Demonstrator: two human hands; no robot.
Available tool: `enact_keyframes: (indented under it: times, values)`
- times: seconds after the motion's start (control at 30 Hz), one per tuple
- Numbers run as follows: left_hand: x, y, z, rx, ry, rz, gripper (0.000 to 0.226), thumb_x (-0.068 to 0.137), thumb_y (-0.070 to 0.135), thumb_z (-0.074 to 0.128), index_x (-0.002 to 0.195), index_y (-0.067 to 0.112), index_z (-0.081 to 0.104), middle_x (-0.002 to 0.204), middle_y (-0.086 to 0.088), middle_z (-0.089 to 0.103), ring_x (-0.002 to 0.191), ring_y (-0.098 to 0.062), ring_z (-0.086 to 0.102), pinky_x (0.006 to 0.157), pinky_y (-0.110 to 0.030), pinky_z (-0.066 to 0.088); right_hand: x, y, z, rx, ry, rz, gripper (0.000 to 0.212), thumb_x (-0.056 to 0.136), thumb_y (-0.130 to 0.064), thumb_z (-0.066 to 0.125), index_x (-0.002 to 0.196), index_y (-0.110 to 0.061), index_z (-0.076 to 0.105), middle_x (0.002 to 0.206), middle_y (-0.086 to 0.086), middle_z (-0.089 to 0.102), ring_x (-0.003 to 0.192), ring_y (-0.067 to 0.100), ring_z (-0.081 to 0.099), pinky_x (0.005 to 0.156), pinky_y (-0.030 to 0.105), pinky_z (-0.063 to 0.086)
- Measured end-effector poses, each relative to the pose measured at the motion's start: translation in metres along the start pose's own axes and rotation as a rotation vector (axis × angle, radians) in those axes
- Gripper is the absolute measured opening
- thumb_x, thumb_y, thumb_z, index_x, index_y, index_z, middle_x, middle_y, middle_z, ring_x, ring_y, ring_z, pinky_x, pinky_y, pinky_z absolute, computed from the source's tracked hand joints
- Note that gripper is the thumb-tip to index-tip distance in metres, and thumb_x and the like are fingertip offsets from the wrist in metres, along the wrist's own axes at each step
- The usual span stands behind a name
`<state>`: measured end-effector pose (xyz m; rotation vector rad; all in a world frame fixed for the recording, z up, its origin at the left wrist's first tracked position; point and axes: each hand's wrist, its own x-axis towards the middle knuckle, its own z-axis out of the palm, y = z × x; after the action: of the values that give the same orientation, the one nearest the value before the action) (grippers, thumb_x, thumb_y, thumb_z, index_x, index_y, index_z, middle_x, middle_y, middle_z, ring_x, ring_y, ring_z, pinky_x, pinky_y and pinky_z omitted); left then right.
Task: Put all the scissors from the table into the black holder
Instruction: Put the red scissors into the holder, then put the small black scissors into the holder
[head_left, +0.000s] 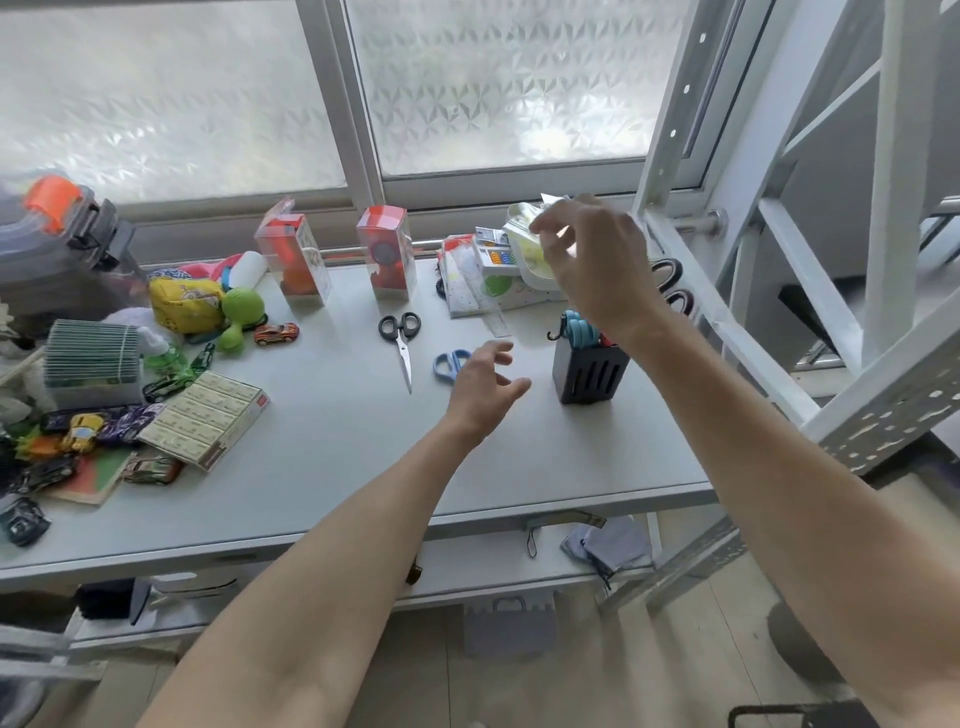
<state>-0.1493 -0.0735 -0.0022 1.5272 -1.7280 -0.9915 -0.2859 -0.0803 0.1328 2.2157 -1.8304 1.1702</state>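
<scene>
The black slotted holder (589, 375) stands right of centre on the table, with teal-handled scissors (577, 330) and a dark-handled pair sticking out of its top. Black-handled scissors (400, 340) lie flat at mid-table, blades pointing toward me. Blue-handled scissors (448, 362) lie just right of them, partly hidden behind my left hand (485, 387). That hand hovers over them with fingers spread, holding nothing. My right hand (592, 260) is raised above and behind the holder, fingers loosely apart and empty. Two dark scissor handles (670, 283) show behind my right wrist.
Toy cars, a green toy, card packs and boxes crowd the table's left side (156, 374). Two clear boxes with red contents (387, 254) stand along the back. A stationery pile (493, 270) sits at back right. A white metal frame (737, 291) rises on the right.
</scene>
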Motion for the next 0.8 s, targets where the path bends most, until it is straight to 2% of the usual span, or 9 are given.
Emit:
enact_keyframes:
  times: [0.1, 0.2, 0.3, 0.37, 0.47, 0.6, 0.8]
  values:
    - [-0.007, -0.028, -0.025, 0.008, 0.129, -0.063, 0.038, 0.085, 0.012, 0.067, 0.122, 0.009, 0.059, 0.113, -0.010, 0.067, 0.079, -0.019, 0.062, 0.069, -0.020, 0.049, -0.006, -0.022, 0.043, 0.065, -0.145, -0.006, 0.020, 0.095, -0.014, 0.056, 0.105, -0.014, 0.073, 0.104, 0.005, 0.073, 0.087, 0.020, 0.068, 0.082, 0.035, 0.054]
    - [-0.011, -0.059, -0.053, 0.129, 0.269, -0.177, 0.033, 0.084, 0.017, 0.064, 0.116, 0.011, 0.062, 0.106, -0.008, 0.071, 0.091, -0.025, 0.066, 0.081, -0.029, 0.048, -0.010, -0.032, 0.095, 0.102, -0.361, 0.089, 0.022, 0.094, -0.015, 0.055, 0.107, -0.014, 0.073, 0.106, 0.005, 0.074, 0.095, 0.022, 0.068, 0.086, 0.034, 0.054]
    - [-0.016, -0.085, -0.081, 0.204, 0.354, -0.302, 0.036, 0.085, 0.018, 0.060, 0.120, 0.012, 0.061, 0.113, -0.009, 0.067, 0.105, -0.028, 0.063, 0.088, -0.032, 0.045, -0.008, -0.035, 0.145, 0.097, -0.565, 0.227, 0.024, 0.092, -0.017, 0.054, 0.108, -0.014, 0.072, 0.112, 0.008, 0.072, 0.104, 0.025, 0.066, 0.091, 0.033, 0.052]
    - [-0.019, -0.097, -0.093, 0.229, 0.380, -0.336, 0.037, 0.084, 0.018, 0.060, 0.121, 0.013, 0.060, 0.118, -0.010, 0.064, 0.108, -0.029, 0.062, 0.093, -0.036, 0.045, -0.007, -0.039, 0.172, 0.063, -0.641, 0.262, 0.027, 0.090, -0.016, 0.053, 0.111, -0.010, 0.070, 0.117, 0.013, 0.069, 0.108, 0.031, 0.063, 0.091, 0.033, 0.051]
    - [-0.024, -0.108, -0.100, 0.237, 0.380, -0.322, 0.039, 0.082, 0.016, 0.060, 0.121, 0.014, 0.060, 0.121, -0.011, 0.060, 0.106, -0.030, 0.062, 0.097, -0.041, 0.047, -0.003, -0.048, 0.203, -0.023, -0.691, 0.236, 0.031, 0.090, -0.015, 0.051, 0.118, -0.008, 0.062, 0.124, 0.016, 0.061, 0.115, 0.035, 0.057, 0.090, 0.034, 0.047]
    - [-0.027, -0.116, -0.101, 0.276, 0.333, -0.233, 0.040, 0.082, 0.019, 0.063, 0.123, 0.016, 0.060, 0.121, -0.008, 0.058, 0.104, -0.027, 0.063, 0.094, -0.041, 0.049, 0.008, -0.057, 0.231, -0.122, -0.683, 0.187, 0.037, 0.094, -0.009, 0.046, 0.131, -0.008, 0.050, 0.130, 0.018, 0.048, 0.119, 0.037, 0.053, 0.094, 0.038, 0.045]
    - [-0.033, -0.121, -0.098, 0.305, 0.287, -0.151, 0.043, 0.082, 0.020, 0.067, 0.124, 0.016, 0.061, 0.116, -0.005, 0.056, 0.095, -0.019, 0.061, 0.087, -0.032, 0.048, 0.023, -0.068, 0.255, -0.234, -0.662, 0.235, 0.039, 0.096, -0.012, 0.049, 0.134, -0.006, 0.053, 0.132, 0.014, 0.043, 0.116, 0.031, 0.058, 0.090, 0.036, 0.050]
